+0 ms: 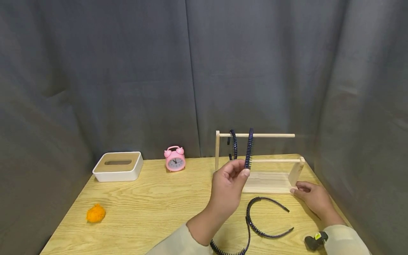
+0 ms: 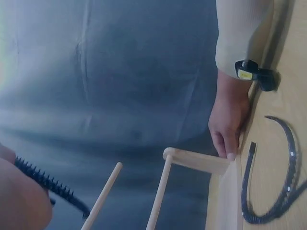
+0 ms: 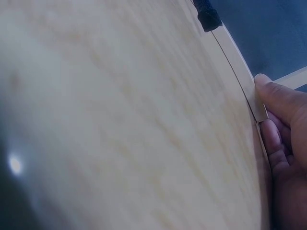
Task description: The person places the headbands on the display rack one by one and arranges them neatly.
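My left hand (image 1: 227, 189) pinches the lower end of a dark toothed headband (image 1: 249, 148) between thumb and fingers. That headband stands upright, overlapping the top rod of a wooden rack (image 1: 267, 182) in the head view. In the left wrist view its far part (image 2: 72, 199) reaches the rod's side. Another dark headband (image 1: 234, 145) hangs on the same rod, further left. My right hand (image 1: 313, 202) grips the rack's right front base corner; the right wrist view shows the thumb on top of the base (image 3: 242, 72) and the fingers curled at its edge.
Two more dark headbands lie in front of the rack, one (image 1: 248, 212) overlapping the other (image 1: 227, 253). Left of the rack stand a pink alarm clock (image 1: 175, 163) and a white tissue box (image 1: 118, 175). An orange pompom (image 1: 96, 213) lies at the table's left. Grey curtains (image 1: 127, 71) enclose the table.
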Demonstrator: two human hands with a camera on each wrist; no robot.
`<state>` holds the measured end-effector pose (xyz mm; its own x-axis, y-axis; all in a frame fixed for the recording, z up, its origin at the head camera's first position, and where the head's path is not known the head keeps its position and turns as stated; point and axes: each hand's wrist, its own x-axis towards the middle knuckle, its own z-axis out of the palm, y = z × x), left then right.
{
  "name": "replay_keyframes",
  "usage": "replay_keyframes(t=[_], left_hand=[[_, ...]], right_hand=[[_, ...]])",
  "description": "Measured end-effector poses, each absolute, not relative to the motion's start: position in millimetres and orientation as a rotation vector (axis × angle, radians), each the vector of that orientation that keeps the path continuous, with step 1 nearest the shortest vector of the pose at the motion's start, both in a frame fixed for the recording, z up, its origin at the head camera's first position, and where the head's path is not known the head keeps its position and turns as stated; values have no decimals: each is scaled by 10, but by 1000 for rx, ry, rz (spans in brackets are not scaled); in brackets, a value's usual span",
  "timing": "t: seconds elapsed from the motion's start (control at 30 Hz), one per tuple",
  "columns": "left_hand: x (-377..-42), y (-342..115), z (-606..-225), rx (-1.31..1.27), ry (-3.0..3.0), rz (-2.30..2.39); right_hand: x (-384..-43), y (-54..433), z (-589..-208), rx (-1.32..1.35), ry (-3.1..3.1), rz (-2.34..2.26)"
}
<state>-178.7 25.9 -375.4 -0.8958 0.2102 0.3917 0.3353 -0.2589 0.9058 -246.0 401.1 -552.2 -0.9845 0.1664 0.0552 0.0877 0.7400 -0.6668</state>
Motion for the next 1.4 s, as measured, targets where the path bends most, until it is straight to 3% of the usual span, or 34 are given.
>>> replay_keyframes(t=[0.5, 1.4], left_hand=[[-2074, 692, -3529, -205, -1878, -2355], [-2367, 855, -3458, 48, -2105, -2175]], right_hand=[[-2451, 3990, -5515, -176, -2852, 1053], [-2457, 4016, -5547, -199, -2826, 1124]])
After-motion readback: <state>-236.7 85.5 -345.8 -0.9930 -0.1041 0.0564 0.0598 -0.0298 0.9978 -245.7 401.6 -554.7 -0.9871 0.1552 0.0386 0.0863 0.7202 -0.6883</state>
